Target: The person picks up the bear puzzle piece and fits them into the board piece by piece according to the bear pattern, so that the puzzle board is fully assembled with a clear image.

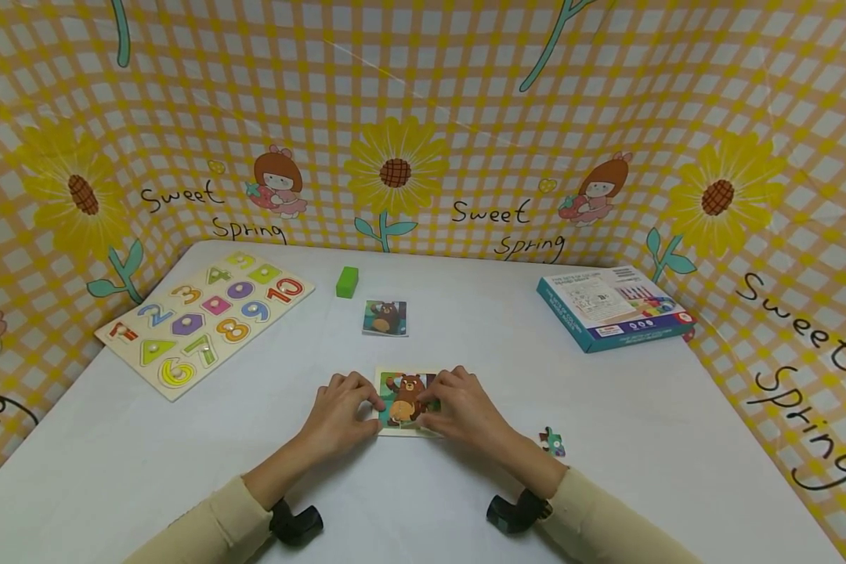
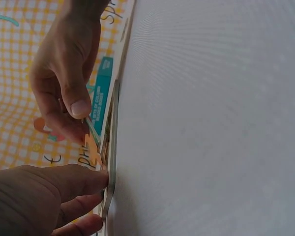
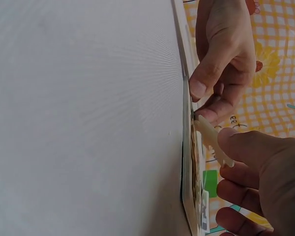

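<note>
On the white table lies a small jigsaw puzzle board [image 1: 410, 433] with a brown bear picture and a pale border. My left hand [image 1: 340, 415] holds the board at its left edge, thumb and curled fingers against the rim. Over the board's right part, my right hand [image 1: 463, 407] pinches a puzzle piece [image 3: 214, 140] between thumb and fingers. The piece is tilted, its lower edge at the board; whether it touches the other pieces I cannot tell. Another loose puzzle piece [image 1: 553, 442] lies to the right, beside the right forearm.
Behind the board lies a bear picture card [image 1: 385, 319], with a green block [image 1: 347, 282] farther back. A wooden number board [image 1: 204, 321] is at the left. At the right sits a teal-edged box [image 1: 615, 308]. A checked cloth [image 1: 423, 102] rises behind the table.
</note>
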`<state>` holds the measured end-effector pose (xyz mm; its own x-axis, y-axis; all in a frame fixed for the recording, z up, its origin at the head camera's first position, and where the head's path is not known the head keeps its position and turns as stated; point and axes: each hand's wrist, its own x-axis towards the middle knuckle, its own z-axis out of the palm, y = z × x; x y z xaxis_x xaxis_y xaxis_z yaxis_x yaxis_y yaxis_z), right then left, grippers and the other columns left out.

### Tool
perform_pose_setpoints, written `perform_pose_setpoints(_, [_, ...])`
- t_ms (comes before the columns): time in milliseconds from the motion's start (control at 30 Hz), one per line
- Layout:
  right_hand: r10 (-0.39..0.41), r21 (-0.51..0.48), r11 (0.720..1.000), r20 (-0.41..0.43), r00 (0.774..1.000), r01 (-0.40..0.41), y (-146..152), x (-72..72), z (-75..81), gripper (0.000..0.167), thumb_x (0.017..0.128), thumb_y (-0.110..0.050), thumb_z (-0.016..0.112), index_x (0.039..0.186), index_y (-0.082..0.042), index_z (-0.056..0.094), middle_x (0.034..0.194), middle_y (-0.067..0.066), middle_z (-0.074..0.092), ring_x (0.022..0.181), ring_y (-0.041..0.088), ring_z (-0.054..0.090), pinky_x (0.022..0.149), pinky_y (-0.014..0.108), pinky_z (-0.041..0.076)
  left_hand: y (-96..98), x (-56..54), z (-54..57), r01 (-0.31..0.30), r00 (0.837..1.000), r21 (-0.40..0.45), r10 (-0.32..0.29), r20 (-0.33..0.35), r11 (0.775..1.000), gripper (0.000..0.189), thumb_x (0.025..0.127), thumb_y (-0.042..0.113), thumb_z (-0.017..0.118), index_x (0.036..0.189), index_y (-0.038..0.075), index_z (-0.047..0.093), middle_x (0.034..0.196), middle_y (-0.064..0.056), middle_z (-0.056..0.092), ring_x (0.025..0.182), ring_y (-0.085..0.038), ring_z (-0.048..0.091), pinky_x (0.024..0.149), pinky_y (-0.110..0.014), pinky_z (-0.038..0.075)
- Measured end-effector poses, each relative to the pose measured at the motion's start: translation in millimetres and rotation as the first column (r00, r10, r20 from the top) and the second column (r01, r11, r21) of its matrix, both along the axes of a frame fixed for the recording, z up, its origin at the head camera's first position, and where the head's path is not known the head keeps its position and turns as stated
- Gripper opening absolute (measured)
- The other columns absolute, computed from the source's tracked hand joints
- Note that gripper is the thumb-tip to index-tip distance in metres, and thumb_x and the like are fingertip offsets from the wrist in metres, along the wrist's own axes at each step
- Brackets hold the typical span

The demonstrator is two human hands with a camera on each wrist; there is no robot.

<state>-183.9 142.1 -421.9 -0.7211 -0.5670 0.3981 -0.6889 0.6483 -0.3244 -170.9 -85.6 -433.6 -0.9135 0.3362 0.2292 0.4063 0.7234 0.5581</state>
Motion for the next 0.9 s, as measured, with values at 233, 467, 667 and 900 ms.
perform_pose_setpoints(233, [0.007, 0.027, 1.0, 0.008, 1.0, -0.007, -1.1, 0.6, -0.8, 0.021, 0.074, -0.018, 0.083, 0.09, -0.009, 0.074, 0.085, -0.002, 0.06, 0.082, 0.016, 0.044, 0.075, 0.036, 0.037, -0.2, 0.2, 0.5, 0.003, 1.0, 0.004, -0.003, -0.002, 1.0, 0.013, 0.074, 0.012, 0.078, 0.082, 0.015, 0.069, 0.099, 0.0, 0.055, 0.097, -0.025, 0.045, 0.078, -0.044, 0.034])
perform_pose_setpoints(467, [-0.006, 0.065, 0.998, 0.034, 0.999, 0.004, -1.0, 0.8, -1.3, 0.021, 0.075, -0.021, 0.082, 0.091, -0.01, 0.074, 0.087, -0.003, 0.06, 0.082, 0.016, 0.044, 0.076, 0.039, 0.037, -0.6, 0.5, 0.5, -0.001, 1.0, 0.012, 0.0, 0.015, 1.0, 0.013, 0.074, 0.014, 0.079, 0.083, 0.016, 0.07, 0.1, 0.001, 0.055, 0.097, -0.025, 0.045, 0.079, -0.043, 0.033])
perform_pose_setpoints(667, [-0.023, 0.094, 0.995, 0.052, 0.998, 0.018, -0.7, 0.9, -2.9, 0.022, 0.074, -0.024, 0.082, 0.092, -0.013, 0.075, 0.087, -0.004, 0.059, 0.083, 0.016, 0.043, 0.077, 0.039, 0.037, -0.4, 0.7, 0.6, -0.005, 1.0, 0.011, 0.005, 0.02, 1.0, 0.014, 0.074, 0.015, 0.079, 0.083, 0.017, 0.07, 0.1, 0.002, 0.055, 0.099, -0.026, 0.045, 0.08, -0.044, 0.033])
perform_pose_setpoints(900, [-0.038, 0.114, 0.993, 0.068, 0.997, 0.031, -1.5, 2.0, -2.6, 0.023, 0.074, -0.026, 0.082, 0.093, -0.014, 0.075, 0.087, -0.005, 0.057, 0.084, 0.015, 0.042, 0.078, 0.038, 0.036, 0.6, 1.4, 1.0, -0.003, 1.0, 0.001, 0.003, -0.002, 1.0, 0.014, 0.073, 0.014, 0.078, 0.083, 0.017, 0.07, 0.1, 0.001, 0.055, 0.098, -0.025, 0.044, 0.08, -0.044, 0.033])
